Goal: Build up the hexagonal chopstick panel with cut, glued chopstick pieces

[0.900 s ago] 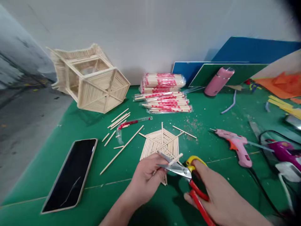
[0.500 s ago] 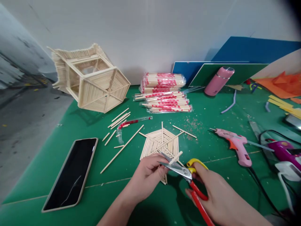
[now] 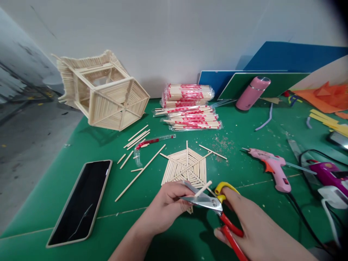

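My left hand (image 3: 170, 203) pinches a short wooden stick (image 3: 203, 188), whose free end points up to the right. Around that stick lie the parted blades of the scissors (image 3: 203, 202). My right hand (image 3: 241, 219) grips the scissors by their red and yellow handles. Just beyond both hands, a hexagonal panel of wooden sticks (image 3: 181, 163) lies flat on the green table; its near part is hidden by my left hand and the blades. A long stick (image 3: 140, 174) and several cut pieces are left of the panel.
A stick-built lantern-like frame (image 3: 119, 105) stands at the back left. Wrapped chopstick bundles (image 3: 190, 108) lie at the back. On the right are a pink glue gun (image 3: 272, 166) and a pink bottle (image 3: 252, 93). A phone (image 3: 80, 203) lies at the left edge.
The scissors and the stick between their blades have dipped slightly. My left hand is still pinching the stick, and the view has shifted a little.
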`<state>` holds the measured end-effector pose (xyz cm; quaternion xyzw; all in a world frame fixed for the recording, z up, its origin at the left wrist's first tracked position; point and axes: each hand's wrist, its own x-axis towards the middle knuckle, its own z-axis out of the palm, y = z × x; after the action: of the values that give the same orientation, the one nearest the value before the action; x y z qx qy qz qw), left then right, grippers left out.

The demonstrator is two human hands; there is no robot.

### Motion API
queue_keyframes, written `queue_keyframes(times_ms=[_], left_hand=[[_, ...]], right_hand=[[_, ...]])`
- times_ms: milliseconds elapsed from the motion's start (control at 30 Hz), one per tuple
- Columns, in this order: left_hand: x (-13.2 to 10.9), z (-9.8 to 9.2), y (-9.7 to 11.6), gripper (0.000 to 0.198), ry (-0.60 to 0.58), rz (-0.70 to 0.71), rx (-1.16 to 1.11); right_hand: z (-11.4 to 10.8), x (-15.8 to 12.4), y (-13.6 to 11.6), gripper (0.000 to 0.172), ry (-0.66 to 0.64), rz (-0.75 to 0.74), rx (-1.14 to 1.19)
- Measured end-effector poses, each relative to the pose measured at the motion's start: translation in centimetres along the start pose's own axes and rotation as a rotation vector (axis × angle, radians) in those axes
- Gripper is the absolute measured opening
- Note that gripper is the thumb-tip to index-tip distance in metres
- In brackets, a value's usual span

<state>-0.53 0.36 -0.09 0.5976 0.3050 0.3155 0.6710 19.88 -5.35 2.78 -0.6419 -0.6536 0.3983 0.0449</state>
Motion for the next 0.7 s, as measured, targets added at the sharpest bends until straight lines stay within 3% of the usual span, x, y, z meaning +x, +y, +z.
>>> queue_keyframes(times_ms=[167, 300, 500, 700], left_hand=[[-0.1, 0.0, -0.2, 0.024, 0.007, -0.034, -0.082], [0.1, 0.5, -0.6, 0.016, 0.118, -0.049, -0.179], [0.3, 0.7, -1.2, 0.010, 0.235, -0.013, -0.271], [0.0, 0.2, -1.1, 0.016, 0.130, -0.048, -0.232]], right_hand=[[0.3, 0.0, 0.0, 0.025, -0.044, -0.018, 0.019], [0.7, 0.3, 0.0, 0.017, 0.021, -0.022, -0.005], [0.7, 0.8, -0.2, 0.029, 0.108, 0.000, -0.035], [0.1, 0.3, -0.2, 0.039, 0.058, -0.026, -0.035]])
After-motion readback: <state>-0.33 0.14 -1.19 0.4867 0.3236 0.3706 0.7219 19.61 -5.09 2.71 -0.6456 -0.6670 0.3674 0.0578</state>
